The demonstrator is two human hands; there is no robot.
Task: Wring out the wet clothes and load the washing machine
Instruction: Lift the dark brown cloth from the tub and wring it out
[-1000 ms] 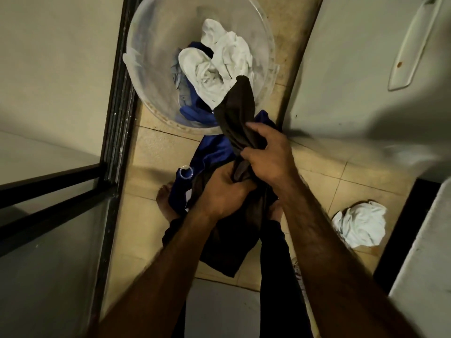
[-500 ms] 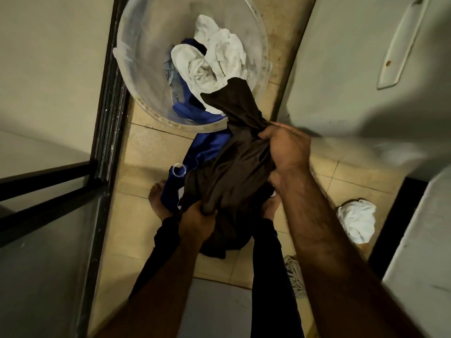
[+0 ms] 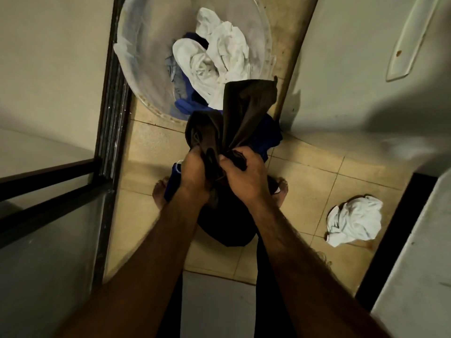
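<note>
At the far left of my feed a dark metal frame (image 3: 107, 118) runs up along the wall. Just right of it, at the top, a clear plastic tub (image 3: 136, 76) stands on the tiled floor (image 3: 317, 176). Inside it I see a heap of white clothes (image 3: 219, 57) lying over a blue cloth (image 3: 185, 103).

Below the tub a bare left foot (image 3: 159, 193) shows on the tiles, partly covered by a blue garment (image 3: 268, 135) that hangs beneath the hands and spreads out to the right behind them.

The left hand (image 3: 195, 174) is curled into a fist round a bunched fold of the brown garment (image 3: 246, 106), with its fingers pressed together and wrapped into the fabric. The brown garment is held in the air between the tub and the person's legs. Its upper part stands up out of the two fists, and its top corner overlaps the tub's near rim in my view. The darker lower part hangs down between the forearms.

The right hand (image 3: 244, 179) grips the same bunch just beside the left one, with its fingers curled tight over the cloth. I cannot tell whether the two hands touch.

The right foot (image 3: 282, 189) peeks out past the right wrist. Further right, well apart from the hands, a crumpled white cloth (image 3: 353, 220) lies on the tiles. Above it is a pale panel carrying a long handle (image 3: 410, 37), and a white casing (image 3: 419, 252) fills the lower right corner.
</note>
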